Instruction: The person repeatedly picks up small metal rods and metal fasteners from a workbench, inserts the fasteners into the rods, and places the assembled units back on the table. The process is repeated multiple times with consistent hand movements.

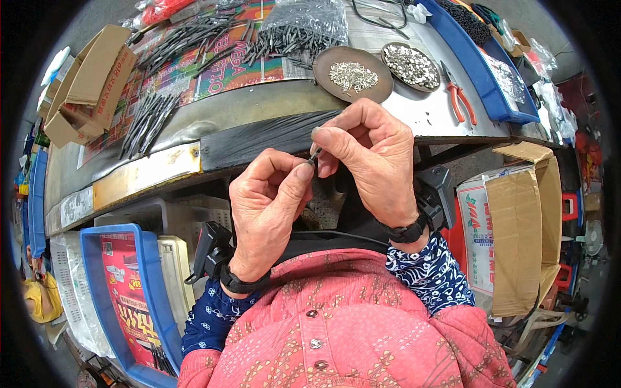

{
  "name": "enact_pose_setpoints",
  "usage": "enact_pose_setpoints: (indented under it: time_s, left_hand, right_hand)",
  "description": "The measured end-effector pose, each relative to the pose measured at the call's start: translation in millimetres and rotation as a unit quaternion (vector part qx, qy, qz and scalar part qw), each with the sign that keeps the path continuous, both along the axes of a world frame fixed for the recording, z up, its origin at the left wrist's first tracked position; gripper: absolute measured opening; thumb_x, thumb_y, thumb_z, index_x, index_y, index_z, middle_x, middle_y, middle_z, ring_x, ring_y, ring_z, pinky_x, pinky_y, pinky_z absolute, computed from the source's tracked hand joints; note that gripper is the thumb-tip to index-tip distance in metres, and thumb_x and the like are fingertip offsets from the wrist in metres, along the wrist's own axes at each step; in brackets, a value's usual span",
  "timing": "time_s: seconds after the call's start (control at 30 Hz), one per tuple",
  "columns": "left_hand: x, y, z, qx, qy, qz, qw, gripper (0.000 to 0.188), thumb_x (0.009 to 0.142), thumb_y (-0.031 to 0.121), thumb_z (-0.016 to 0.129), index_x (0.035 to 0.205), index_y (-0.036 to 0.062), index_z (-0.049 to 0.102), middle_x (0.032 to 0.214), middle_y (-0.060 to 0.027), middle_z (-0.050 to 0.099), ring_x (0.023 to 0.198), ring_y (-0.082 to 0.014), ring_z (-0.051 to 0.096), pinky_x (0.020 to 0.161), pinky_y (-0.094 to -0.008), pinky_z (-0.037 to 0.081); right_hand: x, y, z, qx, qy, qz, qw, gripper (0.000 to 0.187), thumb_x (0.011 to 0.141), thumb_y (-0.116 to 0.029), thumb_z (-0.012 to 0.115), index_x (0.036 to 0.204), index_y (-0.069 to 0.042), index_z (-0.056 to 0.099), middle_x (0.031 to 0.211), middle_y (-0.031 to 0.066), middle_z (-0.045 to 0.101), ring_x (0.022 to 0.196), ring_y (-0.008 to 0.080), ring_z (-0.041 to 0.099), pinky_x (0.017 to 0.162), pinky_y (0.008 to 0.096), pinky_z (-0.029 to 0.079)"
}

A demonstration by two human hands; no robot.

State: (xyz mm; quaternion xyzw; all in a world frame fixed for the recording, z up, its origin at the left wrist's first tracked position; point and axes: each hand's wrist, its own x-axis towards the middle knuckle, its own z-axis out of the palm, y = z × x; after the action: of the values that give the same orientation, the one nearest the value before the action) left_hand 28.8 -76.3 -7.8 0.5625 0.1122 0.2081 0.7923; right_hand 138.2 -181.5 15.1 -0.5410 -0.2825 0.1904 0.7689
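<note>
Lettering runs in large type across a colourful sheet (223, 77) on the surface (259, 103), partly under loose dark sticks (191, 40). We note printed characters on the open carton (97, 87) at left, red and green print on the box (514, 239) at right, and yellow and white print on a red sheet (124, 284) in the blue tub (152, 268). We find the left hand (265, 197) and right hand (376, 160) both gripping a small dark piece (315, 156) between thumb and fingers, by the surface's near edge; its details are too small to tell.
</note>
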Motion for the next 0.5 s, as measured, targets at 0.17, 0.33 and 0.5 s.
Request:
enact_pose_setpoints:
  time_s: [0.17, 0.33, 0.5]
  left_hand:
    - [-0.2, 0.3, -0.6, 0.002, 0.002, 0.003, 1.000, 0.012, 0.093, 0.013, 0.064, 0.090, 0.0019, 0.060, 0.068, 0.0031, 0.057, 0.056, -0.0002, 0.046, 0.048, -0.0158, 0.033]
    - [-0.5, 0.4, -3.4, 0.041, -0.008, 0.018, 0.999, 0.012, 0.092, 0.011, 0.066, 0.088, 0.0013, 0.060, 0.070, 0.0027, 0.057, 0.060, -0.0016, 0.048, 0.052, -0.0168, 0.038]
    - [-0.1, 0.0, -4.3, 0.063, -0.002, 0.030, 0.998, 0.010, 0.091, 0.007, 0.066, 0.085, 0.0005, 0.060, 0.071, 0.0024, 0.059, 0.062, -0.0026, 0.050, 0.055, -0.0178, 0.040]
  right_hand:
    - [-0.2, 1.2, -1.3, -0.005, 0.005, 0.002, 1.000, 0.013, 0.086, -0.006, 0.070, 0.083, 0.002, 0.061, 0.070, 0.0050, 0.064, 0.056, 0.0059, 0.057, 0.049, 0.0192, 0.047]
    - [-0.1, 1.2, -3.0, -0.018, -0.027, -0.003, 0.999, 0.014, 0.086, -0.006, 0.070, 0.081, 0.001, 0.060, 0.070, 0.0035, 0.062, 0.056, 0.0047, 0.056, 0.048, 0.0186, 0.046]
    - [-1.2, 1.8, -4.9, -0.009, -0.014, 0.002, 1.000, 0.015, 0.085, -0.004, 0.070, 0.079, 0.001, 0.058, 0.069, 0.0019, 0.060, 0.056, 0.0039, 0.056, 0.048, 0.0179, 0.045]
